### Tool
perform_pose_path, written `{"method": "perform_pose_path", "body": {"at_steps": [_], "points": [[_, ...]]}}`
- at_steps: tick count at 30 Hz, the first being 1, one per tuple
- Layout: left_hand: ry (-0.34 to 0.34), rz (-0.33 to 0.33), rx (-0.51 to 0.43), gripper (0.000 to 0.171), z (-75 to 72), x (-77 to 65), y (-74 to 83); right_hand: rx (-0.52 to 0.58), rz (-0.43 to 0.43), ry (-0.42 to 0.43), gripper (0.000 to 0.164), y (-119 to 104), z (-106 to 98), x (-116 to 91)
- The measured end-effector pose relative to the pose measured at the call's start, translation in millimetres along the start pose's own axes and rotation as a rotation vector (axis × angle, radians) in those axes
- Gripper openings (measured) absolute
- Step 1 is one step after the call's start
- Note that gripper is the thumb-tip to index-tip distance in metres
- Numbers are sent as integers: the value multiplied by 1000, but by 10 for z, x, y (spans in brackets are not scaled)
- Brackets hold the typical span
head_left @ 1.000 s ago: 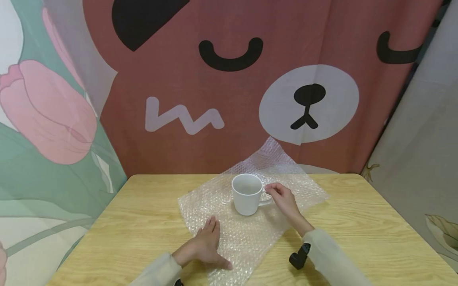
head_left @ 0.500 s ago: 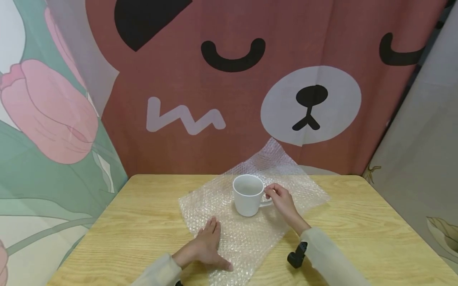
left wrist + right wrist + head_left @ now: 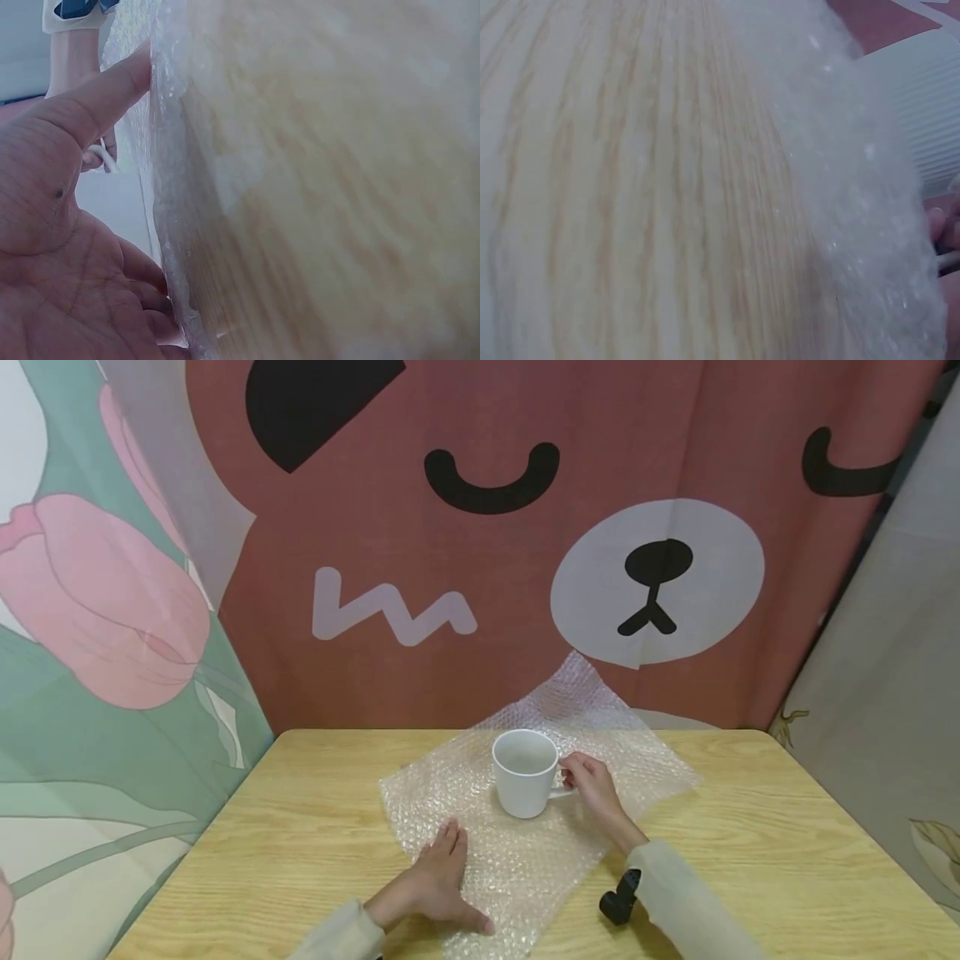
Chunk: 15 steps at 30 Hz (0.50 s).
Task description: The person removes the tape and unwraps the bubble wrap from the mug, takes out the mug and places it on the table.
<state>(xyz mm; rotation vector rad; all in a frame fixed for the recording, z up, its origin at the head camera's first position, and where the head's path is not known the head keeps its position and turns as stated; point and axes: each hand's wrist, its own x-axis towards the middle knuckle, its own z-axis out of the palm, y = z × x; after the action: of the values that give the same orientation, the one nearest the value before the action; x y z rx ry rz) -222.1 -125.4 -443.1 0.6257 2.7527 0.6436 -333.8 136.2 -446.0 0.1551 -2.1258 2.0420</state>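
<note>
A white mug stands upright on a sheet of bubble wrap, its handle pointing right. My right hand pinches that handle with curled fingers. In the right wrist view only a few fingertips and a bit of the handle show at the right edge. Nearer the front, my left hand rests on the left side of the bubble wrap, fingers straight and thumb spread. Behind the left palm, the left wrist view shows part of the mug.
The bubble wrap lies slantwise on a wooden table, with its far corner past the back edge. Close behind hangs a curtain with a bear print. A black wrist camera sits under the right sleeve.
The right wrist has shifted slightly left, and the fingers cover more of the mug's handle. Mug, bubble wrap and left hand stay in place; the head view has drifted a little.
</note>
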Motion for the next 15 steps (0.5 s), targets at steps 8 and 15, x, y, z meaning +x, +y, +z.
{"method": "perform_pose_path", "body": {"at_steps": [8, 15], "points": [[3, 1, 8, 128, 9, -2, -20, 39, 32, -37, 25, 3, 2, 17], [14, 1, 13, 129, 15, -7, -20, 8, -25, -47, 25, 58, 15, -9]]}}
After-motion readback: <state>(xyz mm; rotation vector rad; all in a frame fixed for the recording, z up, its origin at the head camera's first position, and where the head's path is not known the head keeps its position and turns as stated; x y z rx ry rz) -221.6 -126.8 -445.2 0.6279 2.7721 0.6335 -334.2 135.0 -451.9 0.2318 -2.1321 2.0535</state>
